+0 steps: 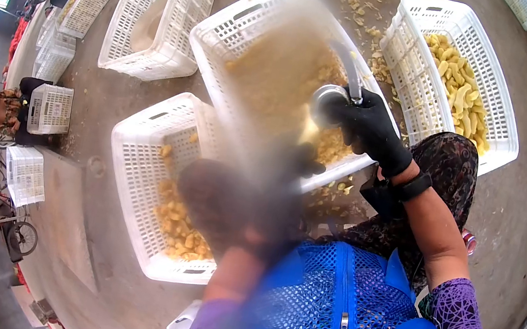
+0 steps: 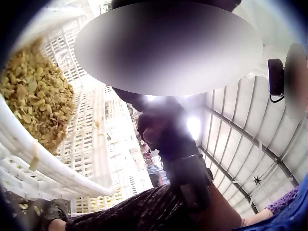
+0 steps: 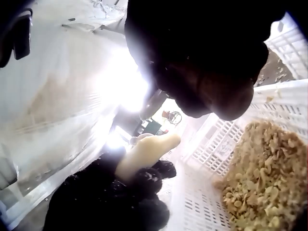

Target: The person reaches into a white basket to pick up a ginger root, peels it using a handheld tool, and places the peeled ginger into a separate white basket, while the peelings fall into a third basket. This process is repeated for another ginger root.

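In the head view, my black-gloved right hand (image 1: 377,129) grips a metal tool (image 1: 328,102) with a round end and a curved grey strip. My left hand (image 1: 288,165), dark and partly blurred, holds a pale yellow peeled piece (image 1: 310,129) just below that tool. The right wrist view shows the piece (image 3: 144,156) pinched in the fingers of the gloved left hand (image 3: 110,192), with the right hand (image 3: 202,62) above it. Under both hands stands a white crate (image 1: 364,160) of peelings (image 1: 337,148). A blur covers much of the left wrist view, hiding the left fingers.
A white crate (image 1: 401,83) of yellow pieces (image 1: 464,87) stands at the right, another crate (image 1: 127,176) with pieces at lower left. Behind it is a crate (image 1: 184,16) holding a pale round object. Scraps lie on the floor. Two people sit by crates at far left.
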Available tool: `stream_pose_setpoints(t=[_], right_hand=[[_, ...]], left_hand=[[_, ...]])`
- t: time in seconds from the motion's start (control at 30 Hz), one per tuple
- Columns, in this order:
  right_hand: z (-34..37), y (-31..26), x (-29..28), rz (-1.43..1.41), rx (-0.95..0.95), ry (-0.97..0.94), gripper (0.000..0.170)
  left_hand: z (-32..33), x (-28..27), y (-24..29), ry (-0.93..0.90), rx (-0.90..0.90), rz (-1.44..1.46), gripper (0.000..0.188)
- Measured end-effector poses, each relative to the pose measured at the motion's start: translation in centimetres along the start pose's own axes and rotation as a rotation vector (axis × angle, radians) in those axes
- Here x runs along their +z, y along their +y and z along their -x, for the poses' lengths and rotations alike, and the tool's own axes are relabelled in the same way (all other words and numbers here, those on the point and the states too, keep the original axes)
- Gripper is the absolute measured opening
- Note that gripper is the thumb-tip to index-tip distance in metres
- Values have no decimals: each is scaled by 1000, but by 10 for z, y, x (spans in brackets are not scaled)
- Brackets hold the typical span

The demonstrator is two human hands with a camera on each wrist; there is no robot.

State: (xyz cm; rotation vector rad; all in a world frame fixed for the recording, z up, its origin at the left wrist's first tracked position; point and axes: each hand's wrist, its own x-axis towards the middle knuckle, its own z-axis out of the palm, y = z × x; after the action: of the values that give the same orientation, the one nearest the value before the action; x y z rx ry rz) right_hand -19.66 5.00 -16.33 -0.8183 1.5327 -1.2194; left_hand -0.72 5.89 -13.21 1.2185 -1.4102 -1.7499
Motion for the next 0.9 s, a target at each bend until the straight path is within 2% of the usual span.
stream_pose_setpoints(t=[0.07, 0.17, 0.23, 0.27, 0.33, 0.37, 0.4, 0.47, 0.53, 0.6, 0.63, 0.67, 0.7, 0.73, 0.77, 0.8, 0.83, 0.87, 0.9], right_hand=[[5, -11, 1, -14, 69, -48, 13], [3, -11, 0, 61, -4, -59, 13], [0, -4, -1, 57, -141, 81, 12], [-1, 0, -2, 58, -140, 81, 12], [0, 1, -1, 3, -278, 189, 11], [3, -1, -5, -36, -131, 137, 12], [2, 0, -4, -37, -131, 138, 12], [1, 4, -4, 47, -22, -35, 13], [0, 6, -2, 103, -55, -28, 14], [-9, 18, -4, 229, -199, 7, 15], [-8, 12, -4, 251, -476, 59, 16], [-13, 19, -11, 458, -547, 187, 17], [-18, 20, -12, 490, -669, 236, 17], [-23, 22, -13, 523, -792, 280, 16], [-19, 26, -14, 526, -794, 272, 16], [-5, 16, -7, 724, -791, 260, 16], [3, 12, -1, 920, -783, 251, 16], [2, 37, -4, 1034, -640, 197, 20], [6, 40, -1, 1124, -649, 150, 17]], left_hand=[[2, 2, -3, 0, 55, -59, 27], [3, 2, -5, 13, 108, -107, 26], [4, 2, 0, 15, 110, -97, 26], [2, 1, 4, 10, 73, -39, 27], [0, -1, 6, 10, 13, 40, 27], [0, -2, 6, -9, 13, 56, 27], [-1, -2, 5, -30, 18, 61, 26], [-2, -3, 3, -89, 44, 66, 26], [-5, -4, 4, -183, 81, 95, 25], [-9, -8, 7, -322, 130, 154, 24], [-10, -9, 10, -396, 152, 189, 24], [-10, -11, 11, -464, 175, 220, 24], [-11, -13, 13, -504, 198, 235, 23], [-10, -12, 9, -441, 177, 233, 24], [-8, -12, 6, -373, 157, 220, 24], [-7, -11, 2, -280, 122, 198, 25], [-6, -12, 0, -235, 106, 182, 25], [-5, -12, -3, -193, 90, 168, 26], [-4, -11, -5, -167, 83, 157, 26]])
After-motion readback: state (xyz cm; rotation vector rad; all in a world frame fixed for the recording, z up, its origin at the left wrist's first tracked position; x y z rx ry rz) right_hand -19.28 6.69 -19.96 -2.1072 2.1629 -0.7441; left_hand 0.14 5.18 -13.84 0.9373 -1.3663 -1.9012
